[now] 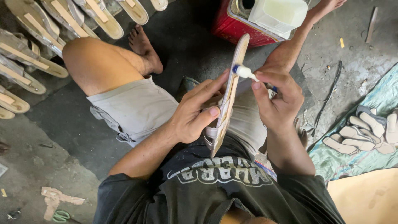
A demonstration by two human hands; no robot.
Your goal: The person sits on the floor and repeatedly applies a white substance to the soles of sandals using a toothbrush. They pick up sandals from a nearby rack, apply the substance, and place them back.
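- Between the knees, at chest height: left hand [192,114], fingers closed around a sandal sole [229,93], thumb pressed on its near face, fingertips spread along the far side; sole held on edge, near upright, toe end pointing away.
- Right hand [275,97]: fingers pinched on a small glue applicator [244,72], white nozzle with blue collar, tip touching the sole's edge in its upper half.
- Beyond the sole's toe end: red metal can [232,25] with a pale plastic jug [278,14] on it, near but apart.
- Upper left, on the floor: rows of finished soles [29,45], well apart from the hands.
- Right: stack of cut insole pieces [360,132] on a teal sheet [385,97].
- Lower left: green scissors [61,215] and paper scraps [56,197].
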